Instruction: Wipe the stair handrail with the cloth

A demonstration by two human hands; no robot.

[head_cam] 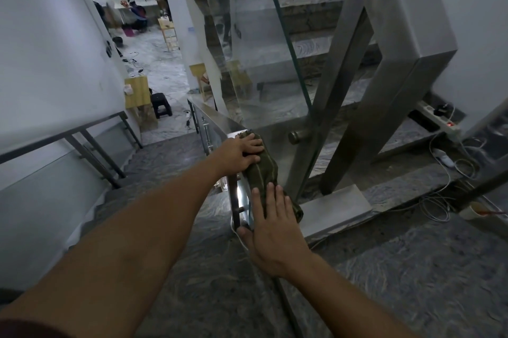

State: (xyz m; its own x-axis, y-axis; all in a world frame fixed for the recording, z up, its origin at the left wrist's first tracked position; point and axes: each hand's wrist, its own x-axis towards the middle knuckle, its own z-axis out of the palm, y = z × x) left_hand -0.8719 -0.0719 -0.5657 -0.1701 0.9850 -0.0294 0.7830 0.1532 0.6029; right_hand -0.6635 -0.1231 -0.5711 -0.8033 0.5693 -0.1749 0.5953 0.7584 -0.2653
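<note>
Right hand [272, 230] flat on cloth [262, 170], left hand [239, 154] too, handrail [213, 115]

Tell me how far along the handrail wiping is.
Nothing can be confirmed as finished. Both the left hand and right hand press the green cloth flat on the handrail's near end. The stretch sloping down the stairs looks still to be wiped.

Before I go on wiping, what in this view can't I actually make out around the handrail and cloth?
- Handrail top near me: head view, covered by the cloth and both hands.
- Cloth underside: hidden against the rail, so dirt picked up is unknown.
- Left hand and right hand palms: pressed flat, grip unseen.
- Far room: blurred and small.
</note>
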